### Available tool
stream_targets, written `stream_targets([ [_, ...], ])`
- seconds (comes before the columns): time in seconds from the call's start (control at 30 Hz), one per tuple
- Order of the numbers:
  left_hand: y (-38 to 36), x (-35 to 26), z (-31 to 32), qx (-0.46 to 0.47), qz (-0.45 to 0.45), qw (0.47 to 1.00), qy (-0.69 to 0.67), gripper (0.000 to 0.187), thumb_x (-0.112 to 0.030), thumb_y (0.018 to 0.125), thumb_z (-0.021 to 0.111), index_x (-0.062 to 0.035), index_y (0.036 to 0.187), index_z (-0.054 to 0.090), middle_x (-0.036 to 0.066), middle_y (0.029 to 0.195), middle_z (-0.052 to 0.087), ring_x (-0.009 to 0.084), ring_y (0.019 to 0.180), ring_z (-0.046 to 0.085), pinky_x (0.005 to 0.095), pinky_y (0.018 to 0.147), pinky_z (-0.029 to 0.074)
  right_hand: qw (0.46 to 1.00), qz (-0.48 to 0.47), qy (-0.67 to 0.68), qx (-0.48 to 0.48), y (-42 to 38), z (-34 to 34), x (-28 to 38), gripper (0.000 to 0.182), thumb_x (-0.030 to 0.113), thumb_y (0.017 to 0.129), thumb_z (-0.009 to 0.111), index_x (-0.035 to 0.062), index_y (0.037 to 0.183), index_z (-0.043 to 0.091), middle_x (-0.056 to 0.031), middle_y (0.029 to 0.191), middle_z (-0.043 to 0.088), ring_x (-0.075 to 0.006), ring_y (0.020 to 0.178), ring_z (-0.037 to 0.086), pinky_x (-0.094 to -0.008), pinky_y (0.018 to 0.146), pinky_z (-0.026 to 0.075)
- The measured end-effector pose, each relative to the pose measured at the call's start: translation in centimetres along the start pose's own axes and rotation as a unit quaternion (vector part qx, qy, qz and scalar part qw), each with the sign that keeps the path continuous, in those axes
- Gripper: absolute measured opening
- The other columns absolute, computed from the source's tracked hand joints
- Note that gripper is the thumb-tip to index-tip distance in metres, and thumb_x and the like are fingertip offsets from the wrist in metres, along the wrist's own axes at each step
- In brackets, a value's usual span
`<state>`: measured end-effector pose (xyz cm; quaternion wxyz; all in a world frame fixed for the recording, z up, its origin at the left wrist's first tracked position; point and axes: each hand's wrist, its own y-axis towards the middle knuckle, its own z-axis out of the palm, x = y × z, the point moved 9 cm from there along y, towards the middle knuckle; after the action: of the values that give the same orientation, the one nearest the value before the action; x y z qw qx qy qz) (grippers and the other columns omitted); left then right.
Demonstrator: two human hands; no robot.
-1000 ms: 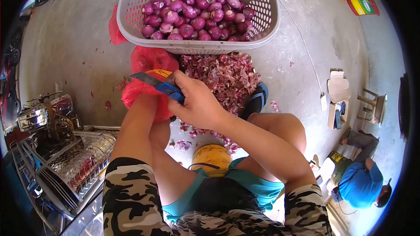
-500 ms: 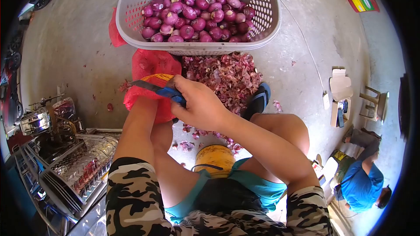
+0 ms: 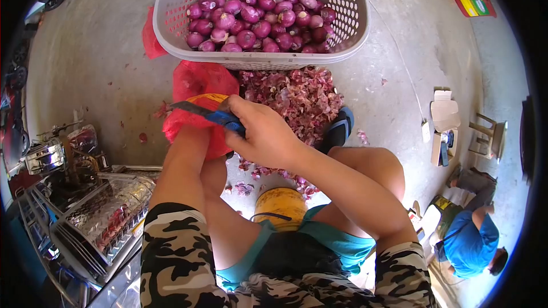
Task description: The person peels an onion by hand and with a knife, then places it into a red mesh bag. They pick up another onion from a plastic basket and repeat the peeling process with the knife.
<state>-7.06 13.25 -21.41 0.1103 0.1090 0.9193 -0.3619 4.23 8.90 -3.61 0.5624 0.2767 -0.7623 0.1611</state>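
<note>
My right hand (image 3: pixel 265 131) is wrapped round the blue handle of a knife (image 3: pixel 228 121), its dark blade pointing left above the red mesh bag (image 3: pixel 197 80). My left forearm (image 3: pixel 188 159) reaches into the opening of that bag, so the left hand itself is hidden by the red netting. A yellow band (image 3: pixel 210 98) shows at the bag's mouth. Just beyond the bag stands a grey plastic basket (image 3: pixel 262 60), holding many peeled red onions (image 3: pixel 249 13). Dry onion skins (image 3: pixel 299 100) lie heaped on the floor right of the bag.
A yellow bucket (image 3: pixel 279 208) sits between my legs. Metal racks (image 3: pixel 97 217) stand at the left. On the right are an open cardboard box (image 3: pixel 445 114), a wooden stool (image 3: pixel 485 137), a cable along the floor and another person in a blue shirt (image 3: pixel 471 239).
An onion that was blurred in motion at the top of the pile now lies still there. My right hand and the knife have barely shifted; the left arm remains in the bag.
</note>
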Motion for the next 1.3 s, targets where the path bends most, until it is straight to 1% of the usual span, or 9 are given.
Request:
stream_targets([
  [0.67,-0.8,-1.6,0.4,0.036,0.005,0.999,0.027,0.029,-0.010,0.085,0.052,-0.0004,0.112,0.055,0.014,0.103,0.063,0.0199,0.092,0.060,0.0305,0.088,0.044,0.999,-0.015,-0.018,0.027,-0.3,0.5,0.5,0.025,0.009,0.078,0.058,-0.0001,0.098,0.045,-0.0197,0.078,0.055,-0.0392,0.077,0.057,-0.0458,0.066,0.044],
  [0.9,-4.9,-4.9,-0.1,0.136,0.020,0.988,0.067,0.028,-0.009,0.085,0.052,-0.0005,0.111,0.055,0.014,0.102,0.063,0.0196,0.092,0.060,0.0305,0.088,0.044,1.000,0.006,-0.011,-0.004,0.1,-0.5,-0.3,0.027,0.010,0.078,0.060,0.0003,0.098,0.046,-0.0198,0.070,0.054,-0.0397,0.071,0.057,-0.0454,0.062,0.043],
  [0.97,-8.2,-5.7,-1.0,0.194,0.020,0.981,0.022,0.028,-0.009,0.085,0.052,-0.0005,0.111,0.056,0.014,0.102,0.064,0.0195,0.091,0.060,0.0304,0.088,0.044,1.000,0.017,-0.012,-0.013,0.3,-1.3,-0.4,0.027,0.013,0.080,0.061,0.0004,0.098,0.046,-0.0205,0.068,0.054,-0.0399,0.070,0.057,-0.0447,0.062,0.043],
  [1.03,-11.6,-5.1,-2.9,0.194,0.001,0.974,-0.117,0.028,-0.009,0.085,0.052,-0.0005,0.111,0.056,0.013,0.102,0.064,0.0194,0.091,0.060,0.0304,0.088,0.044,0.998,0.058,-0.011,-0.005,0.3,-2.0,-0.4,0.026,0.016,0.082,0.060,0.0007,0.097,0.045,-0.0223,0.070,0.055,-0.0408,0.072,0.057,-0.0460,0.063,0.044],
  [1.1,-14.9,-4.0,-6.1,0.103,0.004,0.923,-0.370,0.023,-0.004,0.083,0.054,-0.0021,0.105,0.054,0.004,0.085,0.062,0.0101,0.076,0.057,0.0268,0.079,0.047,0.992,0.125,-0.012,0.018,0.3,-3.0,-0.3,0.026,0.019,0.084,0.057,0.0012,0.097,0.044,-0.0253,0.076,0.057,-0.0423,0.077,0.058,-0.0494,0.066,0.045],
  [1.13,-15.9,-4.9,-8.1,0.058,0.048,0.906,-0.417,0.020,-0.003,0.083,0.055,-0.0027,0.102,0.054,0.001,0.081,0.058,0.0073,0.073,0.054,0.0252,0.075,0.046,0.994,0.110,-0.003,-0.013,0.5,-3.7,-0.4,0.026,0.021,0.085,0.057,0.0015,0.096,0.045,-0.0251,0.075,0.057,-0.0421,0.076,0.058,-0.0488,0.066,0.045],
  [1.2,-17.9,-6.8,-11.9,-0.039,0.134,0.851,-0.506,0.016,-0.002,0.082,0.058,-0.0039,0.097,0.052,-0.004,0.071,0.051,0.0019,0.067,0.047,0.0222,0.068,0.045,0.994,0.079,0.013,-0.068,0.8,-5.2,-0.7,0.026,0.025,0.087,0.056,0.0020,0.094,0.046,-0.0245,0.073,0.057,-0.0416,0.075,0.059,-0.0477,0.064,0.045],
  [1.23,-18.1,-8.3,-12.8,-0.053,0.147,0.852,-0.500,0.016,-0.002,0.082,0.060,-0.0040,0.096,0.052,-0.005,0.070,0.047,0.0014,0.065,0.044,0.0219,0.066,0.044,0.993,0.080,0.041,-0.082,1.0,-6.1,-0.6,0.027,0.028,0.089,0.055,0.0019,0.091,0.047,-0.0241,0.076,0.057,-0.0417,0.075,0.058,-0.0459,0.065,0.045],
  [1.3,-16.8,-12.0,-14.4,-0.080,0.174,0.851,-0.489,0.017,-0.003,0.082,0.063,-0.0043,0.093,0.050,-0.007,0.068,0.040,0.0005,0.063,0.039,0.0215,0.062,0.042,0.987,0.078,0.081,-0.114,1.2,-7.7,-1.1,0.026,0.027,0.091,0.054,0.0008,0.094,0.049,-0.0190,0.077,0.057,-0.0294,0.072,0.057,-0.0381,0.067,0.045],
])
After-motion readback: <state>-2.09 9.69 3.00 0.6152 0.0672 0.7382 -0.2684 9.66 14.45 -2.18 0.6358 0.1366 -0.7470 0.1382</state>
